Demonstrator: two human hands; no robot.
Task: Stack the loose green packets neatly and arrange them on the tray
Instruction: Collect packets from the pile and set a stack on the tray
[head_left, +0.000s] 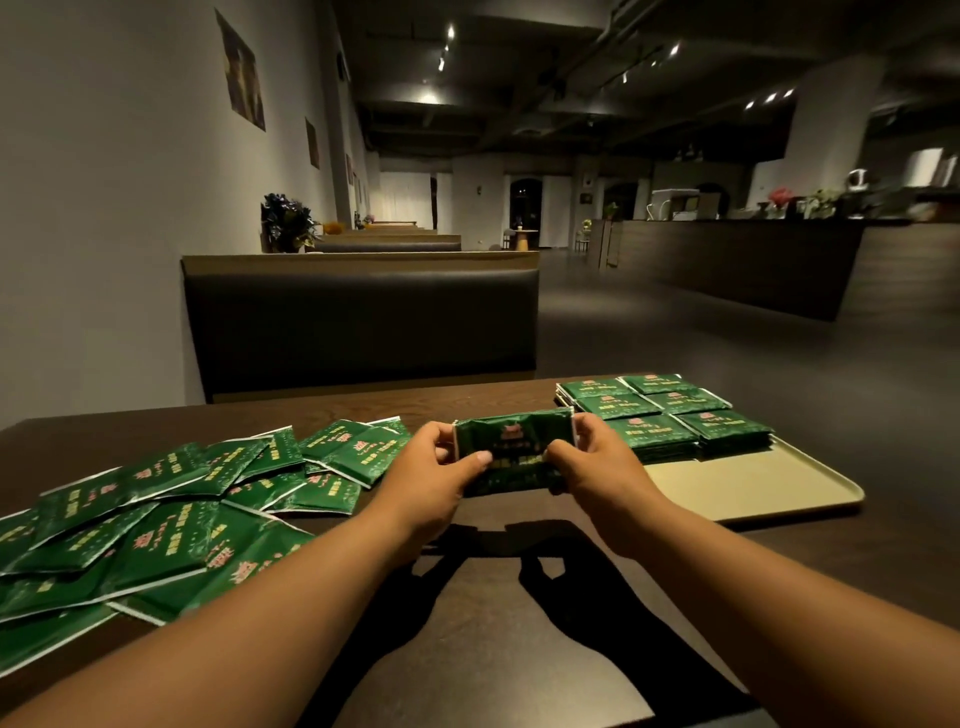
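Bundle of green packets (514, 447) hovers above the worktop (493, 623) at twelve o'clock, long axis running nine to three, printed face toward us; our left hand (431, 473) and right hand (597, 467) each grip one end.

Dark wood table (493, 402): loose green packets (156, 519) scattered left, beige tray (753, 483) right.

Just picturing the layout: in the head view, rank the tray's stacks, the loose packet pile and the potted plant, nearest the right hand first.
1. Stacked packets on the tray, just right of the right hand.
2. Loose packet pile, on the left.
3. Potted plant, far behind the booth seat.
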